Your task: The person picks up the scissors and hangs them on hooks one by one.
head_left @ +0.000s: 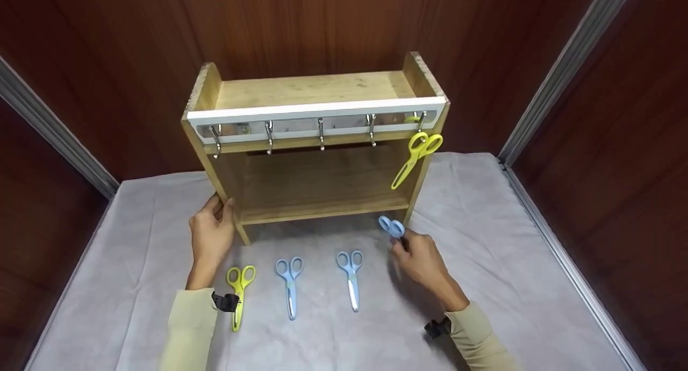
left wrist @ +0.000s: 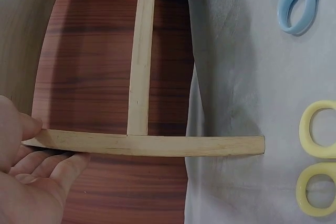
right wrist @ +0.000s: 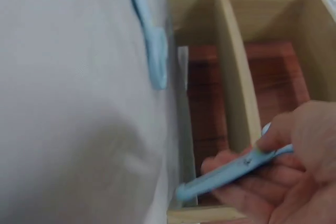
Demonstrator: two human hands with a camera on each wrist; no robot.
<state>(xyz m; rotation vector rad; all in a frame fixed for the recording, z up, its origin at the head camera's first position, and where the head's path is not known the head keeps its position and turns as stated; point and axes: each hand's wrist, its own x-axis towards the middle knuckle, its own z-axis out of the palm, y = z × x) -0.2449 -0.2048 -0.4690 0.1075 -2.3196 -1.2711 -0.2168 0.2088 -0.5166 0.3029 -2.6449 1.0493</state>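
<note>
My left hand [head_left: 212, 234] grips the left side panel of a wooden shelf [head_left: 322, 215], thumb in front and fingers behind, as the left wrist view also shows. Blue scissors [head_left: 391, 227] are pinched in my right hand [head_left: 422, 258], handles upward, near the shelf's right leg. In the right wrist view the blades of these blue scissors [right wrist: 226, 177] lie between thumb and fingers. Yellow scissors [head_left: 416, 158] hang from the rightmost hook. On the cloth lie yellow scissors [head_left: 236, 295] and two blue pairs, one in the middle [head_left: 290, 287], the other further right [head_left: 350, 279].
A white rail [head_left: 317, 111] with several metal hooks [head_left: 321, 134] runs along the shelf's upper front. Grey cloth [head_left: 484, 263] covers the table. Dark red wood panels [head_left: 312, 27] with metal edge strips [head_left: 564, 48] stand behind and at both sides.
</note>
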